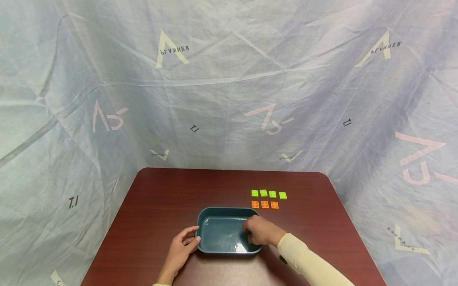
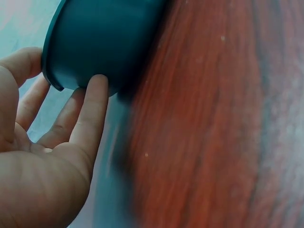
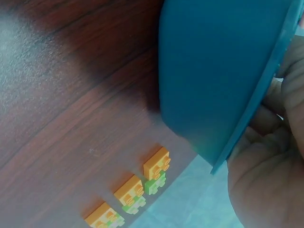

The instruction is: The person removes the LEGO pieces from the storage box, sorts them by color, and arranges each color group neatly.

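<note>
A dark teal tray (image 1: 229,229) with raised walls sits on the table near its front. My left hand (image 1: 181,247) holds the tray's left end, its thumb at the rim and its fingers against the outer wall (image 2: 109,42). Over the right rim bends my right hand (image 1: 262,230), its curled fingers down inside the tray. An orange toy building brick (image 1: 250,238) shows beside those fingers; whether they pinch it is hidden. In the right wrist view, the tray wall (image 3: 213,71) covers the fingertips.
Behind the tray's right end, orange bricks (image 1: 264,204) form a short row on the reddish-brown table (image 1: 161,190). Several lime-green bricks (image 1: 263,193) line up just beyond them. Printed grey-white cloth (image 1: 229,99) hangs around the table's back and sides.
</note>
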{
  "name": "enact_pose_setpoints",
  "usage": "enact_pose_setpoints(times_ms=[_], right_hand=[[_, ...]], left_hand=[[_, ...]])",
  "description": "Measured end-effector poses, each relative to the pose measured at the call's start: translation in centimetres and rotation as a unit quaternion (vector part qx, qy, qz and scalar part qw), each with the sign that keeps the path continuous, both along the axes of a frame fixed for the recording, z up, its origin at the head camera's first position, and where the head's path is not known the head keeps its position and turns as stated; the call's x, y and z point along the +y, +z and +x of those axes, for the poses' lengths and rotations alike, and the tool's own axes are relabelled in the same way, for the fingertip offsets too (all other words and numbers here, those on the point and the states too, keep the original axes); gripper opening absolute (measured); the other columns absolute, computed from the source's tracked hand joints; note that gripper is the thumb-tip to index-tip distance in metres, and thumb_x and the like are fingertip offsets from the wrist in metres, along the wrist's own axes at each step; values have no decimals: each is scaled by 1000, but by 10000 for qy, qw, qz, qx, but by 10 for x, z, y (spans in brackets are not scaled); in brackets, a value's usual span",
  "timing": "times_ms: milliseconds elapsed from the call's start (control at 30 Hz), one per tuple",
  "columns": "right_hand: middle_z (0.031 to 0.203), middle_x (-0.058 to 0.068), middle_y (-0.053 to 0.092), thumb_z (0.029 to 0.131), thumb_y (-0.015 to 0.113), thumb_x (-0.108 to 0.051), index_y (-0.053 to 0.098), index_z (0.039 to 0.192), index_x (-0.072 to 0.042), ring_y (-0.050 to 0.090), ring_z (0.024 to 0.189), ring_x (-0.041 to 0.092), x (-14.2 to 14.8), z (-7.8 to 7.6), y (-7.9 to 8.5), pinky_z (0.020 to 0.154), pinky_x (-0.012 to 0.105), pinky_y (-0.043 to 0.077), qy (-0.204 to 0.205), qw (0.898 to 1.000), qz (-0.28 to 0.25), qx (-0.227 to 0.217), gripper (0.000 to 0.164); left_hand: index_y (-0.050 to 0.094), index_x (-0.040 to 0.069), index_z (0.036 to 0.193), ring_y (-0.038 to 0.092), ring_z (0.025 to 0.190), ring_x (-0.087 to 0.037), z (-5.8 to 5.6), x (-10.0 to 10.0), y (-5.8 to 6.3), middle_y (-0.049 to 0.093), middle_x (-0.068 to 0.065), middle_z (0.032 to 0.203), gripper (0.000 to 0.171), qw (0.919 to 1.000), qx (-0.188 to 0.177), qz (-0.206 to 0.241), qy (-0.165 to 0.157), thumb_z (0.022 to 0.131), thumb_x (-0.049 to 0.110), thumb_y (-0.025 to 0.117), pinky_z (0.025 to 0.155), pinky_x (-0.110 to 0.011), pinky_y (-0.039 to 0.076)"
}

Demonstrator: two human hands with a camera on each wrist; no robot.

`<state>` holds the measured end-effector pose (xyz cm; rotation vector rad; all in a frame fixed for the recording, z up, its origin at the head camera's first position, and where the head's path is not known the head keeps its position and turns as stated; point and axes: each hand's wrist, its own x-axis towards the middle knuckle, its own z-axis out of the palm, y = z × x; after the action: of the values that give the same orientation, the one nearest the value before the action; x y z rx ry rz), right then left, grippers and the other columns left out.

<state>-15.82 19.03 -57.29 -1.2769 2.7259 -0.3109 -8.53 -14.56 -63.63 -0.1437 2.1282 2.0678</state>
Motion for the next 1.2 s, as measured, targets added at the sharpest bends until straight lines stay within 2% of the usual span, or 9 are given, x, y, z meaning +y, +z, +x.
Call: enact_pose_setpoints(times_ms=[200,333,467,733,900,1067,1200], right_hand=[[65,-13,54,72,91,-8,74,78,-15,38,57,2,-1,1,2,51,18,32,100,9996,190,-154,19],[66,-14,56,71,90,-7,75,81,-17,41,58,1,-2,3,3,52,17,35,163,9994,304,-69,20],[66,-14,55,74,86,-4,75,80,-19,43,58,4,-5,6,3,53,18,37,153,9991,374,-150,20],[81,-11,72,83,83,-6,80,94,-21,52,64,3,-6,6,0,62,17,49,-113,9974,526,-474,18],[86,-10,73,85,82,-7,82,100,-20,55,69,2,-7,4,0,65,16,51,58,9979,348,-542,20],[99,-8,77,84,83,-6,82,107,-16,64,84,1,-8,2,0,76,18,57,291,9989,50,-353,26],[101,-5,77,83,87,-9,82,106,-14,66,89,4,-7,0,-1,77,19,57,385,9987,-299,-163,24]], left_hand=[[66,15,143,68,117,-25,0,0,-1,66,-19,137,46,10000,0,1,13,98,19,78,86,-30,63],[65,15,143,68,116,-24,0,0,-1,66,-19,137,47,10000,-23,29,2,98,19,78,86,-30,63],[65,15,143,68,117,-23,0,0,0,65,-19,137,47,10000,-34,18,5,98,20,78,86,-30,63],[65,15,143,69,116,-22,0,1,0,65,-19,138,47,10000,-41,13,3,99,19,78,87,-30,63],[66,15,142,69,114,-22,0,1,2,66,-19,137,46,9999,-18,87,65,98,19,78,86,-31,63],[66,13,142,70,113,-21,1,2,2,66,-19,136,47,9998,-37,151,92,98,18,78,85,-32,63],[65,12,143,70,111,-19,1,2,3,66,-20,135,47,9999,9,109,101,98,17,78,84,-31,63]])
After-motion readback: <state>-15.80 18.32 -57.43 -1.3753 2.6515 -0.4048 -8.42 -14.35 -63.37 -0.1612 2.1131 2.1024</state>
